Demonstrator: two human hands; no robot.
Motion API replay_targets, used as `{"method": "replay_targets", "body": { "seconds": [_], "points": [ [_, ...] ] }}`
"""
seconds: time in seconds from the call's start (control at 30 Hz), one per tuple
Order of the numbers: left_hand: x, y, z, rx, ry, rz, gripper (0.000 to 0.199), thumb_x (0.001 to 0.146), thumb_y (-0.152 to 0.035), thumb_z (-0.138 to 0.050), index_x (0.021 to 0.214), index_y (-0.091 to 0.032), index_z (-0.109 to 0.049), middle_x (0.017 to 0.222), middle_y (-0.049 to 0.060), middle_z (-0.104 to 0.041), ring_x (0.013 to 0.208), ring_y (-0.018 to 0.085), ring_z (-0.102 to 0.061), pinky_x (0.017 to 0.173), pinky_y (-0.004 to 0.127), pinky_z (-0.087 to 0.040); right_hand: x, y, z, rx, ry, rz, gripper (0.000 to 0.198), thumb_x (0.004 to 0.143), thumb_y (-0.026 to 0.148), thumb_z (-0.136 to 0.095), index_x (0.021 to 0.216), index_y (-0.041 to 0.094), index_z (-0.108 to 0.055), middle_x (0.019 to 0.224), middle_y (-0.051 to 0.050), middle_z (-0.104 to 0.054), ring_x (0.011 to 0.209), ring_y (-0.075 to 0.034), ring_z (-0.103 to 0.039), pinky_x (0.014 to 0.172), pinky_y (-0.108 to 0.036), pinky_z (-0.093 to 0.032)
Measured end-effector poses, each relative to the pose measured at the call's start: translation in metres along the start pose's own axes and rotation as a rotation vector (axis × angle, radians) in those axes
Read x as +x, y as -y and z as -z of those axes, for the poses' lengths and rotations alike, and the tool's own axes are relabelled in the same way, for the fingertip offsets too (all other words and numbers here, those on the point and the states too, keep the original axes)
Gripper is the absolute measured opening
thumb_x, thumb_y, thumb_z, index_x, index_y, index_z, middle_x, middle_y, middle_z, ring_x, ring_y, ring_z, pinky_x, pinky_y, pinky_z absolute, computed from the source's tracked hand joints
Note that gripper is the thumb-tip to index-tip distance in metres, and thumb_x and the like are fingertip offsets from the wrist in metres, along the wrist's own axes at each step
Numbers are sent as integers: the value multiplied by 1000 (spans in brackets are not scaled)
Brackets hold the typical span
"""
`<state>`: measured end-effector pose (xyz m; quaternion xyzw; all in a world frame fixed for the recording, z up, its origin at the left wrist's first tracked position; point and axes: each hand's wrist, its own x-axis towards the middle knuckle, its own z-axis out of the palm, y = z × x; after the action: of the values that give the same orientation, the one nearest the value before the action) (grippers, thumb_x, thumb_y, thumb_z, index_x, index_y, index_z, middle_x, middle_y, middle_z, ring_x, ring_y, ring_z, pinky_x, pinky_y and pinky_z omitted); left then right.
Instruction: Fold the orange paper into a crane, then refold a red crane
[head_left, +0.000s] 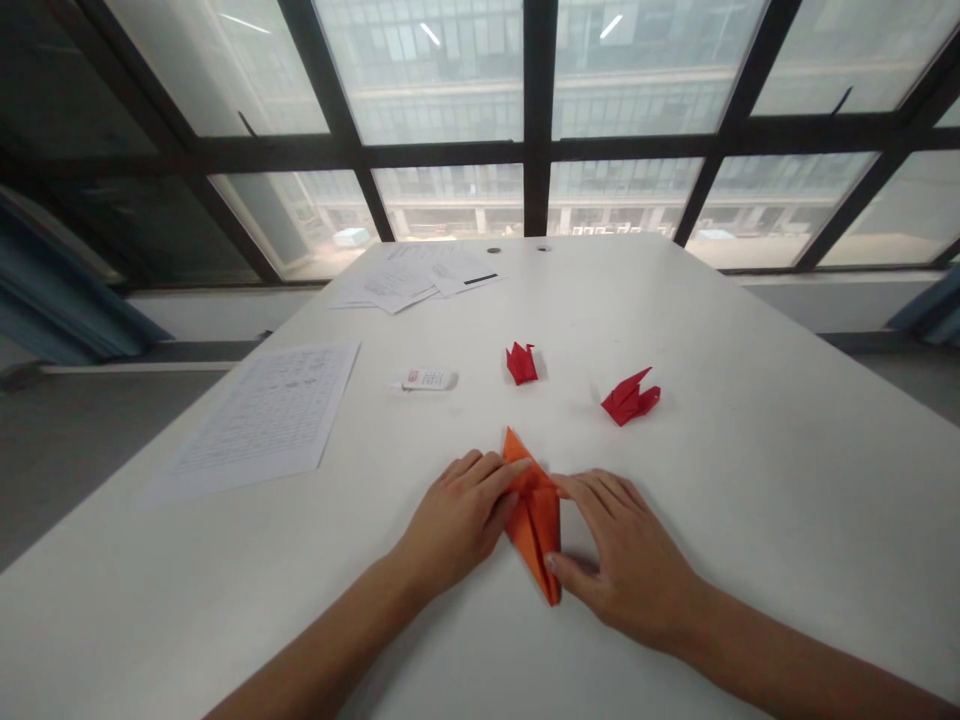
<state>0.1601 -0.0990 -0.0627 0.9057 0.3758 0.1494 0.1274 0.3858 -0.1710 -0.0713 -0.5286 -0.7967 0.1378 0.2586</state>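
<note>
A piece of orange origami paper (pixel 534 525), folded into a long narrow diamond, lies on the white table between my hands. Its upper tip points away from me and its lower tip towards me. My left hand (pixel 469 505) presses on the upper left part, with the index finger across the paper and the thumb against its left edge. At the right edge, my right hand (pixel 626 555) holds the paper with the index fingertip high up and the thumb lower down. Parts of the folds are hidden under my left fingers.
Beyond my hands stand a small red paper crane (pixel 521 364) and another red folded-paper figure (pixel 630 398). A white tube (pixel 426 380) lies to their left. A printed sheet (pixel 266 415) rests at the left table edge, and several papers (pixel 405 278) lie farther back, near the windows.
</note>
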Motion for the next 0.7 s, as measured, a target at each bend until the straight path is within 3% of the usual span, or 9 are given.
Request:
{"method": "replay_targets", "body": {
  "seconds": [0.17,0.3,0.43,0.57,0.7],
  "points": [
    [0,0,2,-3,29,-3,39,105,-29,-47,143,-24,-54,118,8,-66,105,26,-56,96,44,-49,0,5,2,-31,8,21,65,84,36,-74,143,21,-52,130,-12,-65,121,-31,-56,109,-54,-41],
    [1,-4,6,-51,41,24,41,106,-38,-45,142,-22,-56,116,9,-67,105,26,-57,98,45,-48,2,4,1,-1,-8,-16,57,81,18,-66,138,21,-56,126,-9,-67,118,-29,-56,109,-50,-40],
    [4,-9,4,-135,-24,114,37,109,-36,-38,130,-24,-65,112,7,-69,105,24,-59,98,43,-47,3,2,0,31,-1,-19,60,77,6,-58,135,20,-58,125,-9,-68,117,-28,-56,109,-49,-40],
    [5,-12,-1,-97,-52,205,30,100,-33,-55,125,-24,-68,111,7,-68,102,26,-60,94,43,-49,2,1,1,16,6,-5,59,78,3,-54,134,22,-59,124,-9,-69,116,-30,-57,105,-50,-42],
    [4,-11,0,-115,-24,190,40,93,-25,-62,133,-23,-65,109,7,-67,103,26,-60,96,46,-49,1,-2,0,16,-5,11,51,83,3,-53,130,22,-61,123,-10,-69,116,-29,-58,105,-49,-42]
  ]
}}
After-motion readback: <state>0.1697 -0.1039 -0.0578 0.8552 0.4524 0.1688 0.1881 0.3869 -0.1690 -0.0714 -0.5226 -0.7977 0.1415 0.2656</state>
